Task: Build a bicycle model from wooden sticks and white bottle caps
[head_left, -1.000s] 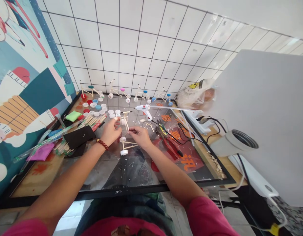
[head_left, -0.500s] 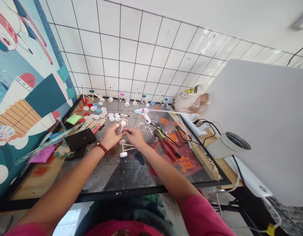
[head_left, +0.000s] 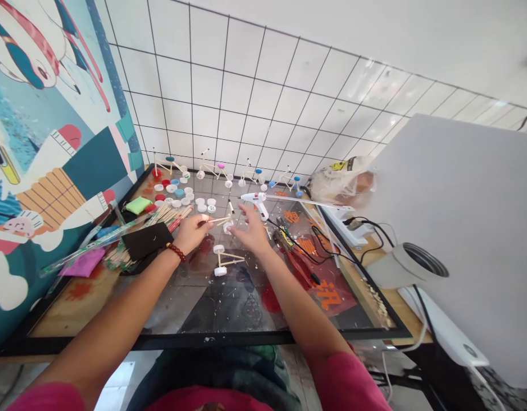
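Left hand [head_left: 193, 235]: fingers pinched closed on the near end of a pale stick [head_left: 221, 220], which points right; a beaded bracelet [head_left: 176, 252] circles the wrist.
Right hand [head_left: 252, 232]: fingers spread well apart, thumb beside a white cap [head_left: 227, 228]; whether they touch is too small to tell.
Desk [head_left: 173, 311]: clear-topped and black-edged, sprinkled with white scraps.
Along the back of the desk: a row of four stick-and-cap models [head_left: 221, 166], with loose bottle caps [head_left: 171, 188] in red, white and blue in front of the leftmost ones.
Left side: bundled sticks [head_left: 161, 216], a black card [head_left: 147, 241], and green and pink packets [head_left: 82, 263].
Right side: a white glue gun [head_left: 256, 200] beyond the right hand, red-handled pliers [head_left: 304, 268] and black cable.
Room: white tiled wall [head_left: 203, 77] ahead, colourful mural [head_left: 85, 157] at left, grey panel [head_left: 473, 240] at right.
Pale stick: between the hands, its far end near the white cap and a black-tipped stick [head_left: 231, 206].
Two-wheeled frame [head_left: 221, 260]: lying apart from the fingers, on the person's side of them.
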Tool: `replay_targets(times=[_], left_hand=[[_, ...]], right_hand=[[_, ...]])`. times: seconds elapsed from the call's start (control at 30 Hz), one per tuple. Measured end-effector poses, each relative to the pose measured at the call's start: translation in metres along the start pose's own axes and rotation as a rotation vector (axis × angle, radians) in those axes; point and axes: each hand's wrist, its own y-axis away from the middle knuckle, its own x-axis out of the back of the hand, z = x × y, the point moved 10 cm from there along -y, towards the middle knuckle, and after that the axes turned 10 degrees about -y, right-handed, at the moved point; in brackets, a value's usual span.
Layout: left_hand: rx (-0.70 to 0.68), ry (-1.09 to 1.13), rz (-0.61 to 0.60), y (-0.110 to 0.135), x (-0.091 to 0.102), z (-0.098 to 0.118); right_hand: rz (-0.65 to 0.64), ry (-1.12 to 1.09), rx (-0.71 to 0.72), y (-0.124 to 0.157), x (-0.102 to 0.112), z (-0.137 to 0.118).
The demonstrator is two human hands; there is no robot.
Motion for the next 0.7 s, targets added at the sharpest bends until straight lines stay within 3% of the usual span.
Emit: replay_targets(times=[0.1, 0.2, 0.3, 0.4, 0.53, 0.7], left_hand=[[-0.004, 0.032, -0.036, 0.0, -0.005, 0.001], [0.017, 0.054, -0.018, -0.001, -0.007, -0.004], [0.044, 0.067, 0.072, -0.003, 0.001, -0.01], [0.078, 0.085, 0.172, -0.001, 0.01, -0.011], [-0.019, 0.12, 0.056, 0.006, -0.006, 0.011], [-0.239, 0.108, -0.055, 0.02, -0.023, 0.047]], right_hand=[[-0.106, -0.052, -0.015, 0.002, -0.015, 0.003], [-0.12, -0.114, -0.111, 0.004, -0.025, 0.014], [-0.024, -0.171, -0.184, 0.005, -0.021, 0.02], [0.137, -0.152, -0.129, 0.006, -0.004, 0.008], [0.225, -0.127, -0.077, 0.008, 0.005, -0.007], [0.158, -0.231, -0.195, 0.01, -0.014, -0.001]])
